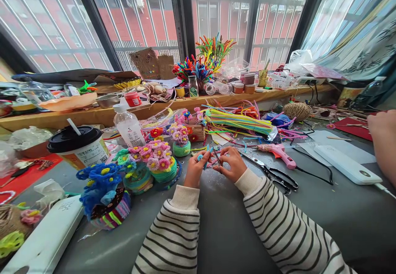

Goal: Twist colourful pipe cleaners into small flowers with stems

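Head view: hands [213, 167] hold blue pipe cleaner [204, 158] between them.

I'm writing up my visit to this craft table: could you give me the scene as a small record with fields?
Left hand: holds a light-blue fuzzy piece
Right hand: holds a small metal tool, apparently scissors
Right of hands: larger scissors, pink glue gun
Left of hands: blue flowers in a striped pot
Beyond hands: bundled colored stems
Far right: another person's bare arm
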Demonstrator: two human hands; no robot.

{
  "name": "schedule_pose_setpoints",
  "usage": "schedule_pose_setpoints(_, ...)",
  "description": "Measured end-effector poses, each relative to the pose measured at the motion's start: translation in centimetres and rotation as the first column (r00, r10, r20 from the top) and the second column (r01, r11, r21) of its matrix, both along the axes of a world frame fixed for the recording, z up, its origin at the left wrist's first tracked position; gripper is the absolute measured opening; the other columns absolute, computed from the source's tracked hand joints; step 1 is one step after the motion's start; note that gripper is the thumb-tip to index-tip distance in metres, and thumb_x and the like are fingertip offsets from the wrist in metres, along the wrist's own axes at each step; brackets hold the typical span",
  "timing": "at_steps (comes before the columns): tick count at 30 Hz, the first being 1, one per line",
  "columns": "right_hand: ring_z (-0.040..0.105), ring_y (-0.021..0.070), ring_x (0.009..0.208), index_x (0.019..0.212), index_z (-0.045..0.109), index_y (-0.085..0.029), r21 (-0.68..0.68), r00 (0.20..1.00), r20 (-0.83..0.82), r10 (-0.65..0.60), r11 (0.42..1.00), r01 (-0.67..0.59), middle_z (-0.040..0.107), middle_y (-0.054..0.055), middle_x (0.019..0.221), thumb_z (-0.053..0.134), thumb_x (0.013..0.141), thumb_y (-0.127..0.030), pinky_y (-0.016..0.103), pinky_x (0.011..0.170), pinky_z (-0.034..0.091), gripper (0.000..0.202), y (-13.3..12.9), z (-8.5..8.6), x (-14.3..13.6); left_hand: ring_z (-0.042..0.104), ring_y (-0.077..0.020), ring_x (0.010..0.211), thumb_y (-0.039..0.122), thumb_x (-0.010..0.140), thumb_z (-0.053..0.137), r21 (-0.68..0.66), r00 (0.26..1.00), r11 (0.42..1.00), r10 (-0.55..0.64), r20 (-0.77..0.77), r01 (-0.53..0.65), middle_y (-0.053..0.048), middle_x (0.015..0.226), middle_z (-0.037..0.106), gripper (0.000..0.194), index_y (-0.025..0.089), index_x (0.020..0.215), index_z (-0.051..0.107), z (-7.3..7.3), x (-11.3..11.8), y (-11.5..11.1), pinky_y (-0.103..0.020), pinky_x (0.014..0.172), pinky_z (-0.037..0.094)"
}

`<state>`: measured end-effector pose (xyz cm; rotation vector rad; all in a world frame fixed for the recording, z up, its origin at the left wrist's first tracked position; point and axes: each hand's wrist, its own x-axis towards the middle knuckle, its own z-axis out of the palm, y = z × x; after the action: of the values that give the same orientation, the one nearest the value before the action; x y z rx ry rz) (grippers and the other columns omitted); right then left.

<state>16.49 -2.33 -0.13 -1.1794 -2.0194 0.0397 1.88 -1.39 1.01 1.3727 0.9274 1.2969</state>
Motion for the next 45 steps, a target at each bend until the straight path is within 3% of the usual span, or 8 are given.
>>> schedule_pose_setpoints(9,0.042,0.0191,0.08,0.057,0.055,-0.018,-0.01,1.0,-0.023,-0.015,1.0,0.015,0.047,0.006,0.08,0.05,0.067,-0.045,0.036,0.073,0.034,0.029,0.32,-0.29,0.18,0.045,-0.0086,0.055,0.036,0.067,0.05,0.028,0.999,0.999,0.045,-0.018,-0.045,0.002,0.056,0.052,0.022,0.016,0.067,0.061,0.39,0.06,-0.28,-0.019,0.055,0.034)
schedule_pose_setpoints(16,0.044,0.0186,0.082,0.054,0.056,-0.018,-0.099,0.97,-0.129,0.206,0.97,-0.22,0.047,0.005,0.08,0.043,0.072,-0.048,0.036,0.077,0.034,0.037,0.16,-0.11,-0.15,0.05,-0.011,0.066,0.038,0.065,0.052,0.084,0.99,0.987,0.14,-0.024,-0.137,0.001,0.067,0.058,0.023,0.018,0.07,0.062,0.09,0.0,-0.08,-0.019,0.062,0.037)
schedule_pose_setpoints(21,0.043,0.0188,0.085,0.052,0.053,-0.017,-0.123,0.944,-0.18,0.277,0.946,-0.301,0.047,0.006,0.082,0.032,0.073,-0.054,0.035,0.079,0.034,0.048,0.04,-0.17,-0.22,0.046,-0.0096,0.067,0.035,0.065,0.053,0.117,0.986,0.979,0.167,-0.013,-0.164,0.002,0.07,0.055,0.02,0.018,0.072,0.061,-0.42,-0.1,0.25,-0.018,0.064,0.036)
schedule_pose_setpoints(28,0.042,0.0185,0.082,0.063,0.054,-0.017,-0.155,0.945,-0.167,0.28,0.94,-0.305,0.046,0.006,0.08,0.029,0.07,-0.061,0.034,0.077,0.035,0.051,0.1,-0.22,-0.26,0.044,-0.0092,0.067,0.034,0.065,0.053,0.141,0.988,0.978,0.154,-0.014,-0.15,0.002,0.069,0.05,0.017,0.019,0.069,0.059,-0.22,-0.15,0.1,-0.018,0.063,0.035)
schedule_pose_setpoints(45,0.043,0.0179,0.079,0.057,0.051,-0.016,-0.121,0.932,-0.202,0.302,0.936,-0.33,0.046,0.006,0.078,0.037,0.071,-0.055,0.035,0.075,0.035,0.044,0.31,-0.17,-0.14,0.046,-0.0103,0.068,0.034,0.065,0.053,0.181,0.983,0.97,0.174,-0.066,-0.159,0.001,0.069,0.053,0.019,0.017,0.07,0.062,-0.02,-0.06,0.04,-0.02,0.065,0.037)
